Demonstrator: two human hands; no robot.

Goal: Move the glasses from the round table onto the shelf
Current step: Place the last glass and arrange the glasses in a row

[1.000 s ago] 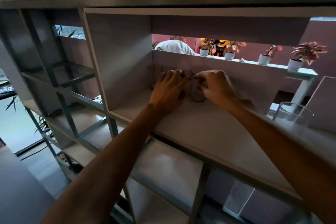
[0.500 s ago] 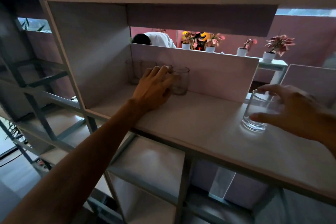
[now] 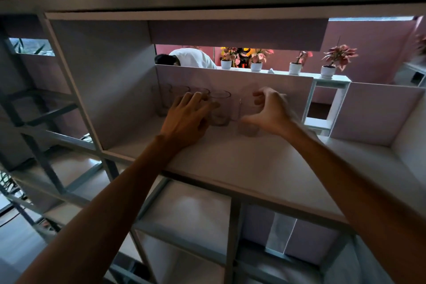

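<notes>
Several clear glasses (image 3: 166, 101) stand in a row at the back left of the pale shelf (image 3: 242, 163), against its low back panel. My left hand (image 3: 186, 120) lies on the shelf with spread fingers touching the row's rightmost glass (image 3: 221, 110); it grips nothing. My right hand (image 3: 269, 113) is curled around one more clear glass (image 3: 247, 128), which stands on or just above the shelf board right beside that row. The round table is out of view.
The compartment's side wall (image 3: 110, 90) is close on the left and a board (image 3: 230, 7) runs overhead. Behind the back panel (image 3: 265, 83) are small potted plants (image 3: 327, 69) and a person in white (image 3: 193, 59). Open compartments (image 3: 189, 214) lie below.
My right hand has brought the glass from the right end of the shelf leftward to the row. My left hand has stayed against the glasses.
</notes>
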